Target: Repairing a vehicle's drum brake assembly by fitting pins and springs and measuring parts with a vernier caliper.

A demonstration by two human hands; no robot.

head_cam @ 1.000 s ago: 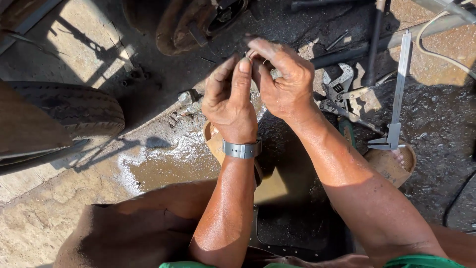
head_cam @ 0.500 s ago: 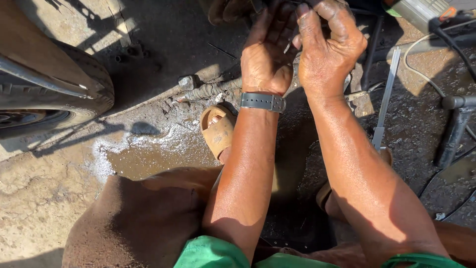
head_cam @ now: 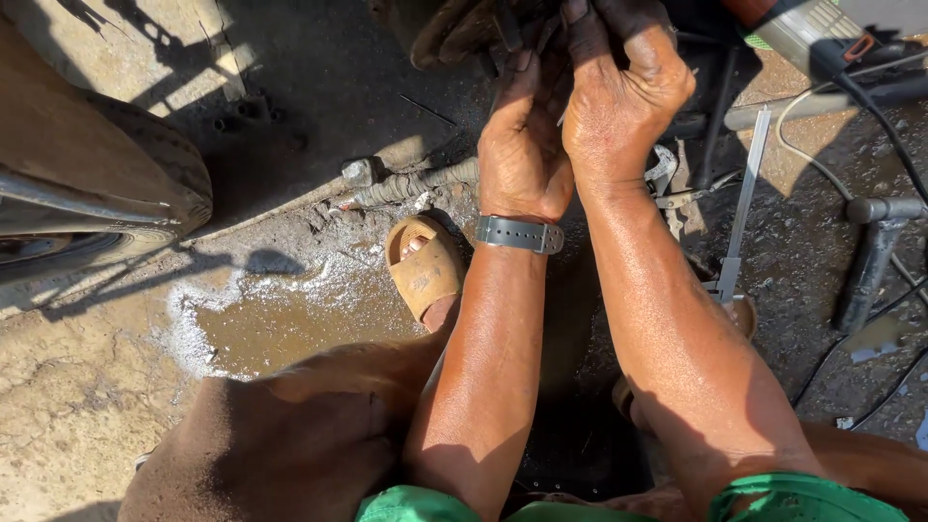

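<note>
Both hands higher now — fingers together

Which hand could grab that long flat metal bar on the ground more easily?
Probably the right hand. The metal bar lies on the ground just right of the right forearm, while the left hand, the one with the grey wristband, would have to cross over. Both hands are busy together at a dark greasy part.

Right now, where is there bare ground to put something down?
Bare concrete lies lower left, between the puddle and the tyre. Right of the right hand it is crowded: metal bar, pipe stand, cables.
</note>
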